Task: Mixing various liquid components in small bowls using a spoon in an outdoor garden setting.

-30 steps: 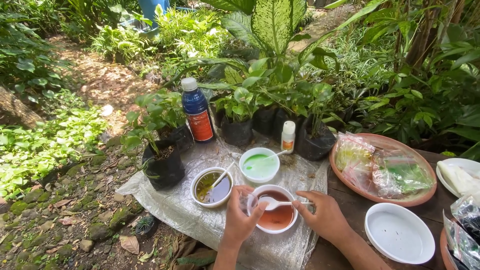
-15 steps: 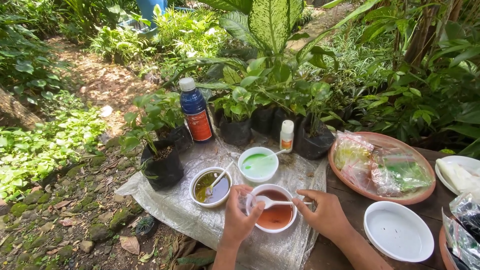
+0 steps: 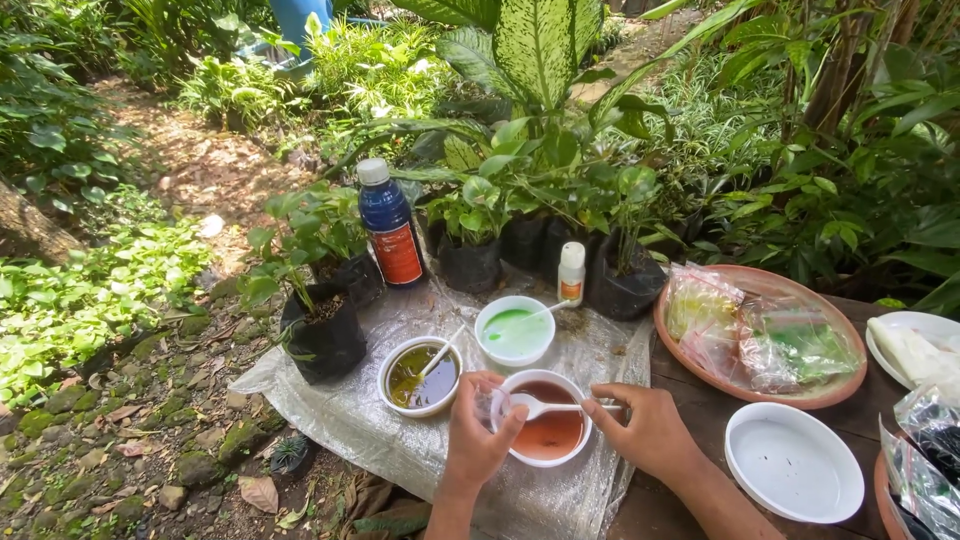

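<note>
The right hand point(image 3: 650, 432) grips a white spoon point(image 3: 545, 406) over the bowl of reddish-brown liquid point(image 3: 545, 432) on the plastic sheet point(image 3: 380, 420), the left hand point(image 3: 478, 440) pinches a small clear cup point(image 3: 490, 405) at its rim, and a tilted spoonful could miss and spill.

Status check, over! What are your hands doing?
Left hand steadying bowl of reddish-brown liquid. Right hand holding white spoon over it. Nothing blocking.

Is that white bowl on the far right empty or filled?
Empty. The white bowl shows only its bare white inside, unlike the bowl of reddish-brown liquid beside the hands.
</note>
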